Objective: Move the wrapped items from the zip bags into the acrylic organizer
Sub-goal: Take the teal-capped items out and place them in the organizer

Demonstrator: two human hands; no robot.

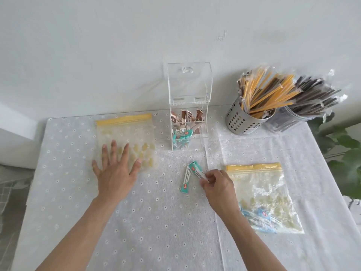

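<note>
Left hand (114,169) lay flat, fingers spread and gripping nothing, palm pressing the lower edge of the left bag (125,139). That bag sat flat on the cloth (156,222), zip strip at the far edge; it looked empty apart from its printed yellow pattern, though small contents could not be ruled out.

Centre, against the wall: organizer (188,106), hinged lid standing open, brown sachets in the rear section, teal ones in the front. The top opening looked narrow and the box tall and light. Risk: a hurried drop could hit the rim and scatter, or a knock could tip the box, since neither hand steadied it.

Just before it, two teal sachets (190,176) lay on the cloth, crossing at their far ends. Right hand (216,181) had thumb and fingertips pinched on the near end of the right sachet. Risk: the thin end-hold could let it swing or slip, and lifting it might drag the other one along.

Right bag (263,194) lay crumpled, more teal sachets showing near its bottom. Risk: these could be overlooked, or snag in the folds.

Far right, holder (248,120) of wrapped sticks stood close; an elbow could catch it.
</note>
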